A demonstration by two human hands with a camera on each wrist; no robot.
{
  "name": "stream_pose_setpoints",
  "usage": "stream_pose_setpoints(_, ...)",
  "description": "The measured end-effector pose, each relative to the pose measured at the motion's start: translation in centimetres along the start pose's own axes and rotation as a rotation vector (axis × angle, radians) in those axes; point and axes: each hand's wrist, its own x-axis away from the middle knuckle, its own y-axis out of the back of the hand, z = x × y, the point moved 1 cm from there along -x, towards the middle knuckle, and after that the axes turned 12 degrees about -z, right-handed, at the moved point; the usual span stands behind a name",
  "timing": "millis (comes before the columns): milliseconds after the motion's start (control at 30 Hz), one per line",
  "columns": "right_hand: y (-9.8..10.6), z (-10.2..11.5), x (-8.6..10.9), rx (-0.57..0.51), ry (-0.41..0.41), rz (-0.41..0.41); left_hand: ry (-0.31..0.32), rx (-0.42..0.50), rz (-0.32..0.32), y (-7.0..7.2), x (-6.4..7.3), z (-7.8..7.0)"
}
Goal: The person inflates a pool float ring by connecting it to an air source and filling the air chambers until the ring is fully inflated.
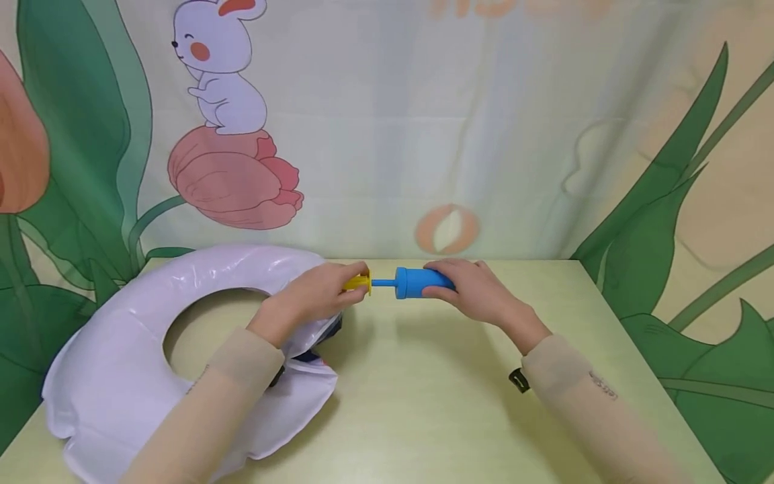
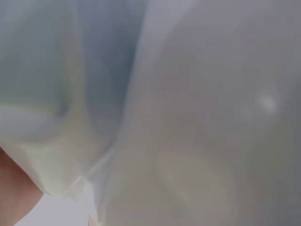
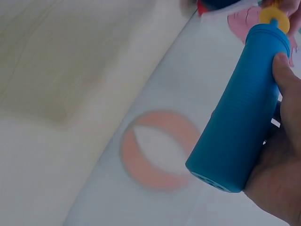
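A hand air pump with a blue barrel (image 1: 417, 283) and a yellow handle (image 1: 357, 283) is held level above the table, a short length of its blue rod showing. My left hand (image 1: 323, 290) grips the yellow handle. Around the blue barrel curl the fingers of my right hand (image 1: 474, 289). In the right wrist view the barrel (image 3: 242, 113) lies in the right palm (image 3: 277, 165), thumb along its side. A puffed-up white swim ring (image 1: 121, 336) lies under my left forearm. Blurred whitish plastic (image 2: 202, 113) fills most of the left wrist view and hides the left fingers.
The pale green table (image 1: 423, 403) reaches back to a printed curtain (image 1: 375, 134) with a rabbit and flowers. A small black buckle-like piece (image 1: 519, 380) shows beside my right sleeve. Dark parts (image 1: 329, 329) of the ring stick out near my left wrist.
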Motion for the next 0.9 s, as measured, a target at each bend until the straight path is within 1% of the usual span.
stream_pose_setpoints(133,1.2,-2.3,0.5,-0.011,-0.007,-0.003,0.011,0.015,-0.001,0.8,0.5,1.1)
stream_pose_setpoints(267,2.3,-4.1,1.0,-0.01,-0.01,-0.001,0.035,0.024,0.0,1.4,1.0,2.3)
stream_pose_setpoints(367,2.6,-4.9,1.5,0.001,-0.003,-0.004,0.046,0.035,0.01,1.5,1.1,2.7)
stream_pose_setpoints(433,2.5,-5.0,1.7,0.022,0.005,-0.008,0.034,0.02,0.009,1.3,1.0,2.7)
stream_pose_setpoints(533,2.1,-4.4,1.7,0.055,0.029,-0.01,-0.023,-0.046,-0.005,0.6,0.7,2.2)
stream_pose_setpoints(633,1.5,-3.4,1.4,0.086,0.06,-0.025,-0.099,-0.132,-0.046,-0.1,0.4,1.5)
stream_pose_setpoints(700,1.0,-2.5,1.1,0.098,0.084,-0.042,-0.134,-0.164,-0.071,-0.4,0.3,0.8)
stream_pose_setpoints(800,0.1,-1.0,0.6,0.116,0.114,-0.068,-0.171,-0.185,-0.096,-0.7,0.1,-0.4)
stream_pose_setpoints(900,-0.7,0.6,0.1,0.106,0.13,-0.078,-0.186,-0.212,-0.105,-1.1,-0.3,-1.5)
